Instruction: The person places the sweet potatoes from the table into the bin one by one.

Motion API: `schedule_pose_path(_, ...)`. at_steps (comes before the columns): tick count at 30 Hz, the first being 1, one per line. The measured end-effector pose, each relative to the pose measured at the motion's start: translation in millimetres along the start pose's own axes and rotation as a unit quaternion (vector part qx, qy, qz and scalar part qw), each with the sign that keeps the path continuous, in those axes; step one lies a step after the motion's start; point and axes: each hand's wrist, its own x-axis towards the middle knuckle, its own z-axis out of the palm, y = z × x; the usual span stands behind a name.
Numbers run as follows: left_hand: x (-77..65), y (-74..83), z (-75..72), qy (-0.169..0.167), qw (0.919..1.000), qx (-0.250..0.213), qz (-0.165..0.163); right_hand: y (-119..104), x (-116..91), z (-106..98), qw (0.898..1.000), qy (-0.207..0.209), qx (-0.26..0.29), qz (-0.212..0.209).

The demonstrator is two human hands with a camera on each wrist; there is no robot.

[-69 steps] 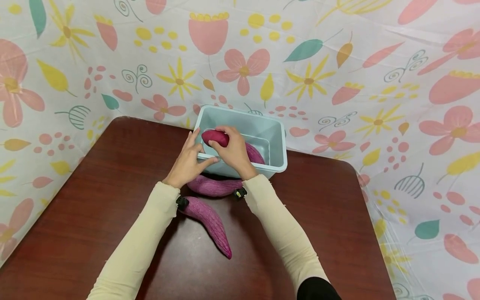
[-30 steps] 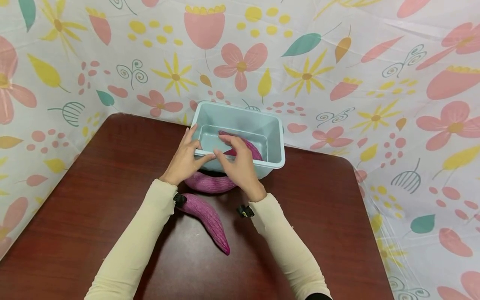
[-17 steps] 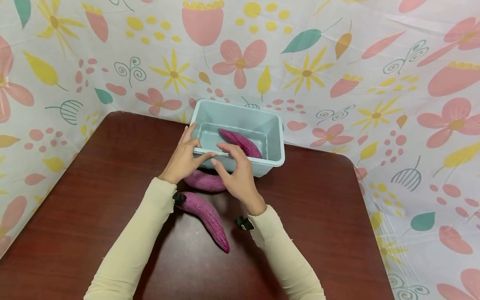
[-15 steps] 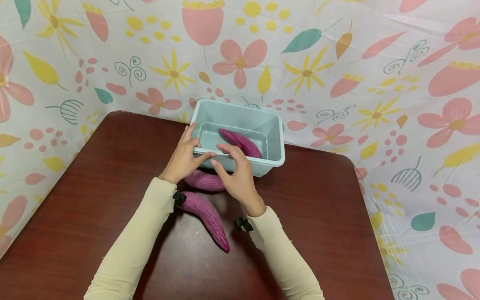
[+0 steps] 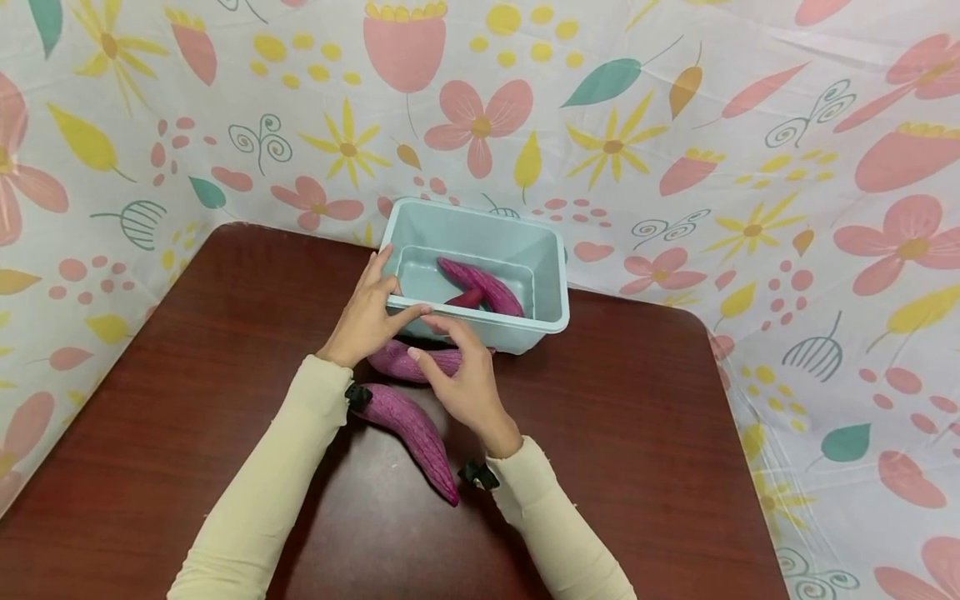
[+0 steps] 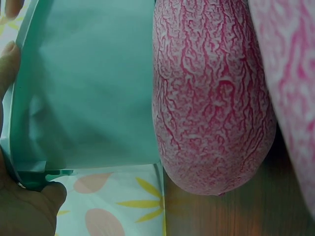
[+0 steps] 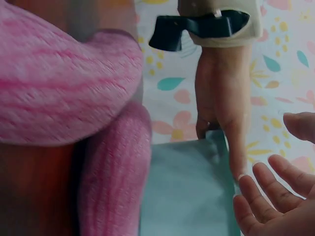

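Observation:
A light blue plastic bin stands at the back of the table. My left hand grips its front left corner, thumb along the front rim and fingers at the left side. Inside lie a curved purple eggplant with wrinkled skin and a dark red sweet potato, partly hidden by the front wall. My right hand is in front of the bin, thumb and fingers apart, holding nothing. It overlaps a second purple eggplant lying along the bin's front. A third eggplant lies nearer me, beside my left wrist.
The brown wooden table has rounded back corners. A white flower-patterned sheet hangs right behind it and at both sides. Small black wrist cameras stick out from the sleeves, the left one overlapping the nearest eggplant.
My right hand lowered the sweet potato into the bin, let it go, and drew back over the front rim towards me. My left hand has stayed on the bin's corner.

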Motion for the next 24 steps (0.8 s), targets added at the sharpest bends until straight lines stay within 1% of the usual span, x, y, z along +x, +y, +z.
schedule_pose_path(6, 1.5, 1.2, 0.1, 0.003, 1.0000, -0.002, 0.000, 1, -11, 6, 0.999, -0.014, 0.020, 0.021)
schedule_pose_path(10, 1.6, 1.5, 0.1, 0.002, 1.0000, -0.008, -0.001, 3, -16, 9, 0.999, -0.020, 0.022, 0.035)
schedule_pose_path(16, 0.9, 1.4, -0.8, 0.002, 0.9999, -0.015, -0.001, 7, -25, 14, 0.998, -0.025, 0.029, 0.053)
schedule_pose_path(24, -0.6, 1.3, -0.8, 0.002, 0.9999, -0.014, -0.004, 9, -40, 24, 0.995, -0.026, 0.041, 0.082)
